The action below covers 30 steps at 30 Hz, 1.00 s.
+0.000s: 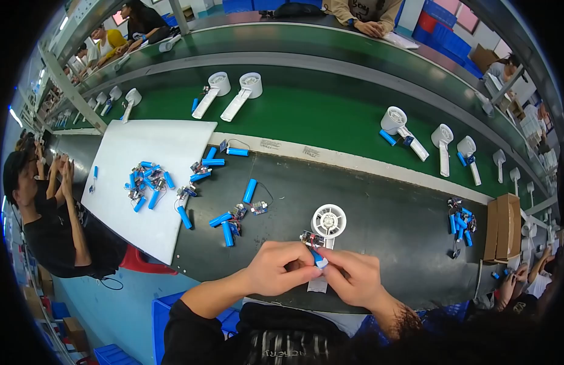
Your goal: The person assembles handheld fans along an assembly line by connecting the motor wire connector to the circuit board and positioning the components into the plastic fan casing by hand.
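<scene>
Close in front of me, both hands pinch a small blue cylindrical battery (316,255) that has a whitish piece at its near end. My left hand (279,267) grips it from the left, and the fingertips of my right hand (358,275) close on it from the right. A small circuit board (310,238) with red and dark wires sits just above the fingers, beside the battery. Beneath them lies a white handheld fan housing (328,220), its round spoked head pointing away from me. My fingers partly hide its handle (318,285).
Several blue batteries with boards are piled on a white sheet (121,201) at left; more (227,233) lie on the dark table. Another cluster (461,222) is at right beside a cardboard box (502,228). Fan housings (250,86) line the green conveyor (318,112). Co-workers sit around.
</scene>
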Available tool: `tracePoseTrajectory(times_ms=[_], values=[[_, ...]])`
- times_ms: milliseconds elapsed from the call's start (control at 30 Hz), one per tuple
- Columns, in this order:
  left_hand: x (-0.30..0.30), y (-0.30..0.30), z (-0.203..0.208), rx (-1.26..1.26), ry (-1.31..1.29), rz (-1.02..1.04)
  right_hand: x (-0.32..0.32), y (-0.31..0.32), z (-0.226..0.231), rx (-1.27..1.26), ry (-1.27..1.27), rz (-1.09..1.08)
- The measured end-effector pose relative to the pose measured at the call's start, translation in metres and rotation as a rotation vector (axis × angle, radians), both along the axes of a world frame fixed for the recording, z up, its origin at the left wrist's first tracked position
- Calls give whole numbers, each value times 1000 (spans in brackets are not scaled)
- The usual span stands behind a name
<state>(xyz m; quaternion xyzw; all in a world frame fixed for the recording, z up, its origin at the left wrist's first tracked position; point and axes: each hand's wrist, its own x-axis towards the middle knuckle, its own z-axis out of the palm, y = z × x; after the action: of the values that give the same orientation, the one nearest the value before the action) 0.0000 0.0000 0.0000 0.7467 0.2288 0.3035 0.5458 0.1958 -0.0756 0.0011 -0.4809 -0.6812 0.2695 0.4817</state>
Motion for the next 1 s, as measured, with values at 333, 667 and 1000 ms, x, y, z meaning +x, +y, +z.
tracePoseTrajectory(times_ms=[333, 667, 1000], values=[[4, -1, -7, -46, -55, 10, -4, 3, 0, 166, -219, -82], [10, -6, -12, -275, -193, -44, 3, 7, -2, 269, -240, -45], [1, -2, -13, 3, -229, 28, 2, 7, -2, 228, -199, -72]])
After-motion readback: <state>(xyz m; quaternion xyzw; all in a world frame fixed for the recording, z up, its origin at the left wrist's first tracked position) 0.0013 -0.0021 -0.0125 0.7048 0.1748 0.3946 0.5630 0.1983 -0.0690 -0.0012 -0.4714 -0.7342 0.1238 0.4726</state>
